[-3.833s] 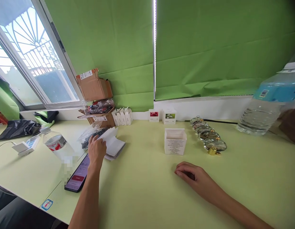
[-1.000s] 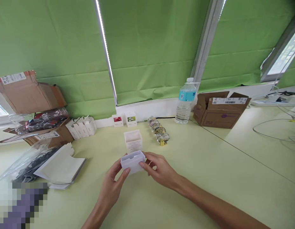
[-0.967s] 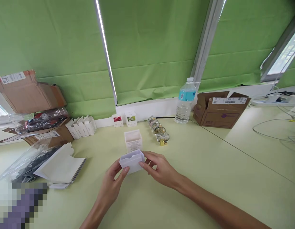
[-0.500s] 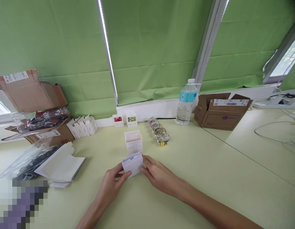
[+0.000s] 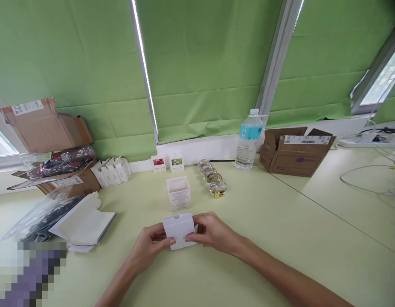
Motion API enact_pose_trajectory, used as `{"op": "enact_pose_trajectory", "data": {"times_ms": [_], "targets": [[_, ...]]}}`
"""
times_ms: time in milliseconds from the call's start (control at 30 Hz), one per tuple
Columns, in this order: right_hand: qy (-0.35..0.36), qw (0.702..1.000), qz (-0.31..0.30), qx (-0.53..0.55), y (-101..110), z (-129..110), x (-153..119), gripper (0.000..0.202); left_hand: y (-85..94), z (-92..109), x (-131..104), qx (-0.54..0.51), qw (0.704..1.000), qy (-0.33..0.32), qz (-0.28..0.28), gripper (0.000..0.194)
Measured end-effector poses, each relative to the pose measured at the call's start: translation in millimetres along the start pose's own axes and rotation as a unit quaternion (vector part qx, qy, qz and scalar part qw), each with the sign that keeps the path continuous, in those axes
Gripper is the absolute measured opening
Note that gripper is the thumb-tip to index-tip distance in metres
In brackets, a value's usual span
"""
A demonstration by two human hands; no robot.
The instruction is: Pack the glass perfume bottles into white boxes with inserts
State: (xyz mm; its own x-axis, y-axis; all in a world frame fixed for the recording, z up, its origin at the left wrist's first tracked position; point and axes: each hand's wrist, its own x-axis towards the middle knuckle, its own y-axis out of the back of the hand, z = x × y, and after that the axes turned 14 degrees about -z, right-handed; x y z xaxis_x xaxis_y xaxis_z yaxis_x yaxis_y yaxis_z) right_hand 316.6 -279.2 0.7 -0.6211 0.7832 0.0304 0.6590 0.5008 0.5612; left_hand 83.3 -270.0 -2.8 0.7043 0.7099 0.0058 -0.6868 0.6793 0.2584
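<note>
Both of my hands grip a small white folded carton (image 5: pixel 179 231), low over the near middle of the table. My left hand (image 5: pixel 152 243) pinches its left side, thumb on the near face. On the right side, my right hand (image 5: pixel 208 232) holds it with the thumb pressed to the same face and the fingers behind, partly hidden. The carton's top edge shows a small half-round notch. Just beyond it stands an open white box (image 5: pixel 179 194) with small print on its front. To the right lies a row of several round glass bottles (image 5: pixel 213 177) with gold-coloured necks.
Two small white boxes with pictures (image 5: pixel 167 163) stand by the wall, and several white cartons (image 5: pixel 111 171) farther left. Flat white sheets (image 5: pixel 85 221) and cardboard boxes (image 5: pixel 50 128) are at the left. A large water bottle (image 5: pixel 248 143) and an open cardboard box (image 5: pixel 296 153) stand back right.
My hands have tipped the white carton so its near face shows more, and have lowered it slightly towards me. My right hand's fingers have shifted round its right side.
</note>
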Motion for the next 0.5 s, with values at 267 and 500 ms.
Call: {"op": "enact_pose_trajectory", "data": {"times_ms": [267, 500], "targets": [[-0.009, 0.997, 0.018, 0.078, 12.3, 4.7, 1.0, 0.042, 10.8, 0.1, 4.5, 0.084, 0.995, -0.039, 0.045, 0.045], [-0.012, 0.985, 0.129, 0.113, 45.7, 6.3, -4.5, 0.043, 31.6, 27.4, 34.3, 0.314, 0.923, -0.085, 0.205, 0.038]]}}
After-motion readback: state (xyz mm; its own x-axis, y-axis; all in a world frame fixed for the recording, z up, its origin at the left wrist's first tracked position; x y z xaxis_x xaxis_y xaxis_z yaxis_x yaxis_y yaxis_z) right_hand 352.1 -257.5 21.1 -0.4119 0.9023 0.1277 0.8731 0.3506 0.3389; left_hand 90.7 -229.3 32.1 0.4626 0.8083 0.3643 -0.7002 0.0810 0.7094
